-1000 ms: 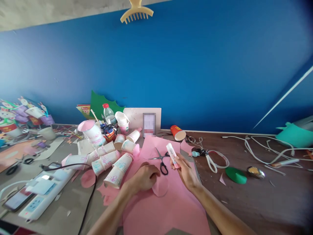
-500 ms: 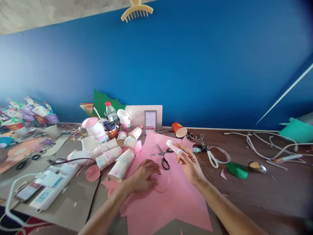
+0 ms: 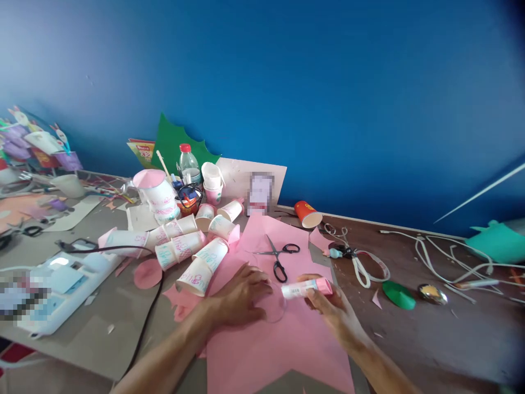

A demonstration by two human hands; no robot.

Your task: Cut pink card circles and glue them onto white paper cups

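My right hand (image 3: 328, 303) grips a glue stick (image 3: 305, 288), white with a pink end, held nearly level above a large pink paper sheet (image 3: 279, 355). My left hand (image 3: 246, 293) lies with its fingers stretched and bent over the sheet, pressing at the left side of a round pink outline (image 3: 275, 306). Whether that is a loose disc or a drawn line, I cannot tell. Black-handled scissors (image 3: 278, 253) rest with blades apart on the paper, beyond both hands. Left of my left hand lie several decorated paper cups (image 3: 204, 262), some nested.
A power strip (image 3: 69, 284) and a black cable (image 3: 151, 306) lie left. At the back stand a bottle (image 3: 188, 164) and a cup with a pink lid (image 3: 151, 183). A red cup (image 3: 307, 213), white cables (image 3: 435, 251) and a green cone (image 3: 398, 294) are right.
My right hand has come down and turned, bringing the glue stick from an upward slant to nearly level near the round outline. My left hand stays on the paper. The view has tilted down.
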